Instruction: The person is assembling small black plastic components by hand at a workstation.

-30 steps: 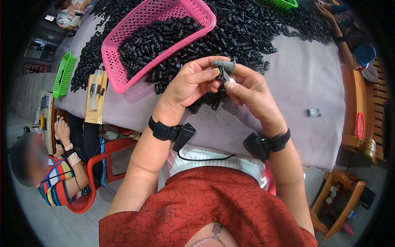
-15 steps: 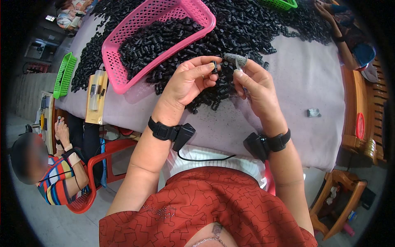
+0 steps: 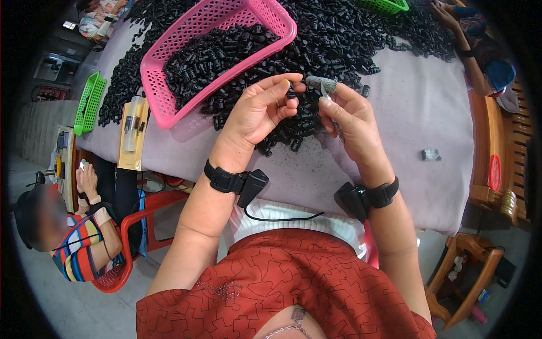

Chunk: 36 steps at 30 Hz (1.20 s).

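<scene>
Between the thumb and fingers of my left hand is a small black cylindrical plastic part, held nearly upright. My right hand is closed on a slim knife-like tool, whose pale, shiny tip shows above the thumb; most of its handle is hidden in the palm. A speckled grey wrap covers the right index finger. Both hands are close together, with a narrow gap between the part and the tool. Below and beyond them lies a large heap of similar black parts.
A pink basket with black parts leans at the far left. Green baskets stand at the table's edges. A grey speckled roll lies at right on the cloth. Co-workers sit left and far right.
The black part has turned slightly in my left fingers and now shows its ridged side. My right index finger and the tool tip have shifted a little to the left.
</scene>
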Available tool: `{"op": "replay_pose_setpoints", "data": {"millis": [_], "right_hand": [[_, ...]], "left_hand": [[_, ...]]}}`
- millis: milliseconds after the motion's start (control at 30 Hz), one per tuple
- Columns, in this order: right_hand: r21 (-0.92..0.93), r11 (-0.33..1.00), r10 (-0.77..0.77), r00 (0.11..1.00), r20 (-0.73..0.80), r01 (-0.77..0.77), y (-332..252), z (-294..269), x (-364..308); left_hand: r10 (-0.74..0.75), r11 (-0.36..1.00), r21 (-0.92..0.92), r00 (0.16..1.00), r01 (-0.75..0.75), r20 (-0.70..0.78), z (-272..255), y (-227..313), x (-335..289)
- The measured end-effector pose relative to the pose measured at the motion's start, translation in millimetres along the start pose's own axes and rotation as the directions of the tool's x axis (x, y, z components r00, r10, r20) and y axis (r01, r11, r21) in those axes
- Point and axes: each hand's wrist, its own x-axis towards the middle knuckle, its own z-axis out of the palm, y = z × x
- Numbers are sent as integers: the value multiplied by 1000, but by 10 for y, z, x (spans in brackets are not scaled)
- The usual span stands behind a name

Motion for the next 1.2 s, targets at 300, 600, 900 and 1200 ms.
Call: {"op": "replay_pose_setpoints", "data": {"millis": [300,600,900,1200], "right_hand": [[-4,1000,5,1000,-2,-5,-25,10,2],[-5,1000,13,999,35,-12,17,19,-1],[-20,1000,15,992,123,-13,-37,47,-55],[-32,998,55,975,217,-49,-73,76,-91]], "left_hand": [[-9,1000,-20,1000,9,30,-21,23,22],[-19,999,26,1000,19,23,23,21,4],[-34,999,4,996,34,88,-46,-14,11],[-54,997,62,992,47,110,47,-28,-13]]}}
